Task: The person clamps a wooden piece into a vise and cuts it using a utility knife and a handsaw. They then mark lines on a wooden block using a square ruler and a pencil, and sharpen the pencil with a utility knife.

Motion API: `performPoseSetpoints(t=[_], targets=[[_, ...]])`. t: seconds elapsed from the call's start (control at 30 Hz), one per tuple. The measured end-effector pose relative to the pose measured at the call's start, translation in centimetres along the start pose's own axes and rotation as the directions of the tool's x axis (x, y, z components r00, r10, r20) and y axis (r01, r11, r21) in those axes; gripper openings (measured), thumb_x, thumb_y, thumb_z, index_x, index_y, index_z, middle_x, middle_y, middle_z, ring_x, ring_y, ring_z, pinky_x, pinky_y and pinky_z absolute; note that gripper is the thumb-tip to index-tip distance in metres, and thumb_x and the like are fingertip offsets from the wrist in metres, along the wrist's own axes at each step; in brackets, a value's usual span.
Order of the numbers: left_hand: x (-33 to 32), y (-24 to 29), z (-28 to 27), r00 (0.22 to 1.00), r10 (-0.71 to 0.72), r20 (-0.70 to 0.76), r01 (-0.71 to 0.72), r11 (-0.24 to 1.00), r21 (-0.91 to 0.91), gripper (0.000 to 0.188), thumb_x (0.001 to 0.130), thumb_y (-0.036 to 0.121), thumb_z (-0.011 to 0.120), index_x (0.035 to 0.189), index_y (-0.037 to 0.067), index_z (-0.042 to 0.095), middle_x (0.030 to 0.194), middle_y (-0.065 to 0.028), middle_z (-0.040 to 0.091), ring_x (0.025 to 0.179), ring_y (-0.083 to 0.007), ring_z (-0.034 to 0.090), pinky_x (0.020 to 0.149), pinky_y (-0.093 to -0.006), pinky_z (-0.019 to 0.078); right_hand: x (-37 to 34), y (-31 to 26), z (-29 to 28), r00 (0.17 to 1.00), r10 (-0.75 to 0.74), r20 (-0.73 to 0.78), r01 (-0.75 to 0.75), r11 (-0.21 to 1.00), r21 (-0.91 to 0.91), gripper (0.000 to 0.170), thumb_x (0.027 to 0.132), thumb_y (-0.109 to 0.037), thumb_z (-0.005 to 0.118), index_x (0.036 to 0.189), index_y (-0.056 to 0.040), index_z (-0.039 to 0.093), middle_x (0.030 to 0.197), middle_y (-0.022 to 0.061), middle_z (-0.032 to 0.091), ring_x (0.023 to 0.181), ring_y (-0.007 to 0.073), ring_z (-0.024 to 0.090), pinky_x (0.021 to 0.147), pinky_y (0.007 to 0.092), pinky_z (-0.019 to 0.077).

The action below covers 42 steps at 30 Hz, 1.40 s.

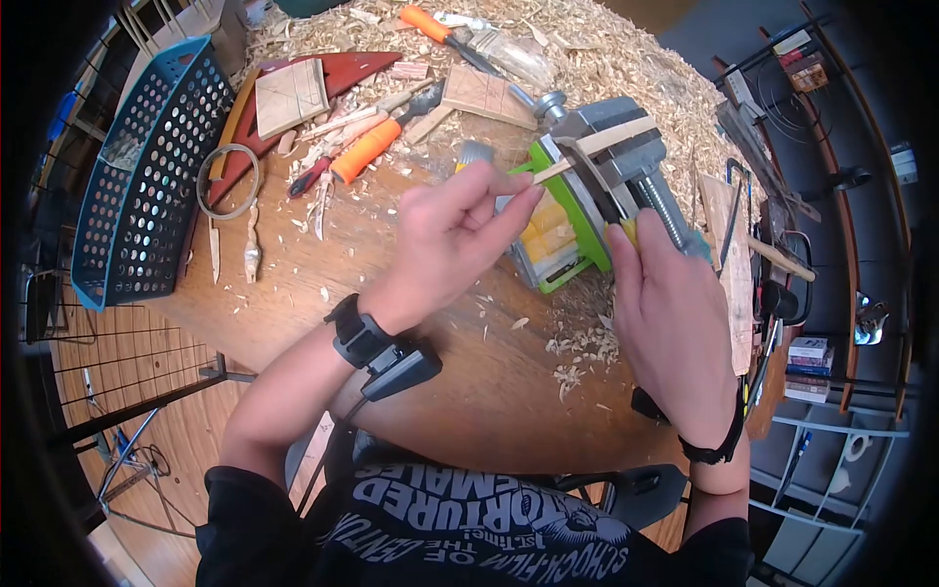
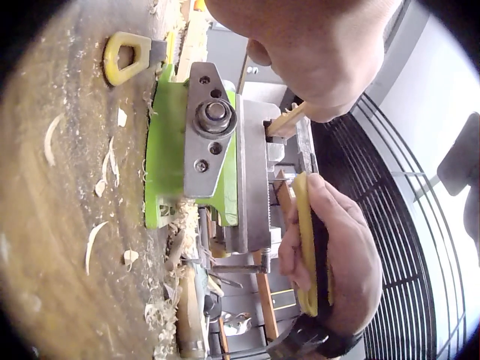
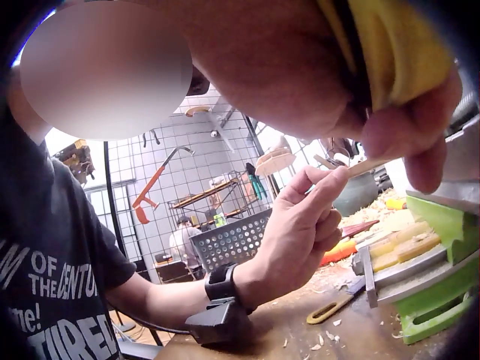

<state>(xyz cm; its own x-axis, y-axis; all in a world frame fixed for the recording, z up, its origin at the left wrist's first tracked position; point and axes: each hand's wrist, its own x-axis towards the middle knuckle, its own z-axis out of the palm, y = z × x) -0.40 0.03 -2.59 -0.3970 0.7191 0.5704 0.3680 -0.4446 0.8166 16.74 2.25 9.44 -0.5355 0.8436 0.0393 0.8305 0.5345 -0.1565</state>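
My left hand (image 1: 455, 230) pinches the near end of a thin wooden stick (image 1: 618, 135) between thumb and fingertips. The stick lies across the top of a green and grey bench vise (image 2: 210, 169). My right hand (image 1: 675, 323) grips a tool by its yellow and black handle (image 2: 304, 229), with the fingers wrapped round it. From that grip a dark narrow blade (image 1: 591, 176) runs up to the stick, crossing it close to the vise jaws. I cannot tell whether this tool is a saw or a knife.
Wood shavings (image 1: 626, 54) cover the table's far side. Orange-handled tools (image 1: 367, 152), flat wood pieces (image 1: 291, 98) and a roll of tape (image 1: 228, 181) lie to the left, by a blue perforated basket (image 1: 147, 176). A yellow loop-handled tool (image 2: 127, 58) lies beside the vise.
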Motion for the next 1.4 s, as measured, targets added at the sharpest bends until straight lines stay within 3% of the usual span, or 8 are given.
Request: performPoseSetpoints(t=[0.4, 0.63, 0.73, 0.8, 1.03, 1.13, 1.2, 1.4], targets=[[0.2, -0.1, -0.3, 0.998, 0.066, 0.014, -0.067, 0.995, 0.074, 0.009, 0.084, 0.006, 0.077, 0.089, 0.003, 0.070, 0.051, 0.0007, 0.032, 0.045, -0.0054, 0.032, 0.043, -0.0253, 0.0287, -1.0, 0.3, 0.1, 0.999, 0.000, -0.035, 0.000, 1.000, 0.000, 0.020, 0.101, -0.023, 0.051, 0.095, -0.0041, 0.050, 0.058, 0.0248, 0.059, 0.058, 0.0467, 0.061, 0.052, 0.0546, 0.0486], [0.1, -0.2, -0.3, 0.999, -0.008, 0.031, 0.007, 1.000, 0.005, 0.009, 0.084, 0.005, 0.077, 0.089, 0.004, 0.069, 0.052, 0.0020, 0.031, 0.046, -0.0043, 0.031, 0.043, -0.0244, 0.0276, -1.3, 0.4, 0.4, 0.999, 0.037, -0.013, -0.037, 0.999, 0.024, 0.021, 0.101, -0.022, 0.052, 0.091, -0.0038, 0.048, 0.056, 0.0244, 0.058, 0.055, 0.0466, 0.060, 0.050, 0.0549, 0.0473], [0.1, -0.1, -0.2, 0.997, 0.032, 0.065, -0.032, 0.999, 0.002, 0.009, 0.088, -0.002, 0.072, 0.093, -0.002, 0.064, 0.057, 0.0106, 0.036, 0.052, 0.0021, 0.028, 0.047, -0.0187, 0.0229, -1.0, 0.4, 0.6, 0.999, 0.026, -0.023, -0.026, 1.000, 0.017, 0.021, 0.101, -0.022, 0.052, 0.091, -0.0033, 0.048, 0.057, 0.0249, 0.058, 0.056, 0.0471, 0.060, 0.050, 0.0555, 0.0467], [0.1, 0.0, -0.1, 0.999, -0.020, 0.036, 0.021, 1.000, -0.016, 0.009, 0.084, 0.004, 0.076, 0.089, 0.002, 0.069, 0.053, 0.0031, 0.031, 0.048, -0.0034, 0.031, 0.044, -0.0241, 0.0267, -0.5, 0.2, 0.6, 1.000, 0.015, -0.022, -0.013, 0.998, 0.056, 0.021, 0.101, -0.021, 0.051, 0.092, -0.0029, 0.048, 0.060, 0.0259, 0.059, 0.059, 0.0475, 0.060, 0.053, 0.0558, 0.0474], [0.3, 0.3, -0.2, 0.999, 0.006, 0.037, -0.006, 1.000, 0.002, 0.008, 0.085, 0.003, 0.075, 0.089, 0.002, 0.068, 0.053, 0.0027, 0.032, 0.048, -0.0031, 0.032, 0.044, -0.0233, 0.0271, 0.7, 0.1, 0.7, 0.999, -0.039, -0.032, 0.040, 0.999, 0.018, 0.021, 0.101, -0.021, 0.051, 0.092, -0.0017, 0.049, 0.063, 0.0268, 0.060, 0.064, 0.0482, 0.061, 0.057, 0.0565, 0.0486], [0.4, 0.3, -0.3, 0.999, 0.021, 0.041, -0.022, 1.000, 0.012, 0.008, 0.085, 0.003, 0.075, 0.089, 0.002, 0.068, 0.053, 0.0025, 0.032, 0.047, -0.0033, 0.033, 0.044, -0.0234, 0.0278, 0.6, 0.0, 1.1, 0.999, 0.041, -0.023, -0.038, 0.992, 0.120, 0.026, 0.102, -0.023, 0.051, 0.090, -0.0003, 0.049, 0.071, 0.0279, 0.055, 0.073, 0.0501, 0.054, 0.063, 0.0557, 0.0380], [0.5, 0.2, -0.6, 0.998, 0.030, 0.063, -0.033, 0.999, 0.037, 0.007, 0.086, 0.004, 0.075, 0.089, 0.002, 0.069, 0.052, 0.0019, 0.032, 0.046, -0.0043, 0.033, 0.044, -0.0240, 0.0288, 0.5, 0.2, 1.3, 0.997, -0.027, -0.079, 0.032, 0.998, 0.054, 0.022, 0.101, -0.021, 0.051, 0.091, -0.0017, 0.050, 0.062, 0.0271, 0.059, 0.063, 0.0490, 0.061, 0.057, 0.0567, 0.0482], [0.3, 0.0, -0.6, 0.997, 0.054, 0.061, -0.058, 0.996, 0.073, 0.007, 0.086, 0.005, 0.074, 0.091, 0.003, 0.070, 0.050, 0.0008, 0.033, 0.044, -0.0057, 0.033, 0.043, -0.0254, 0.0292, -0.4, 0.2, 0.7, 0.998, -0.010, -0.057, 0.012, 0.999, 0.040, 0.021, 0.101, -0.022, 0.051, 0.093, -0.0028, 0.049, 0.059, 0.0249, 0.058, 0.060, 0.0477, 0.060, 0.053, 0.0560, 0.0471]])
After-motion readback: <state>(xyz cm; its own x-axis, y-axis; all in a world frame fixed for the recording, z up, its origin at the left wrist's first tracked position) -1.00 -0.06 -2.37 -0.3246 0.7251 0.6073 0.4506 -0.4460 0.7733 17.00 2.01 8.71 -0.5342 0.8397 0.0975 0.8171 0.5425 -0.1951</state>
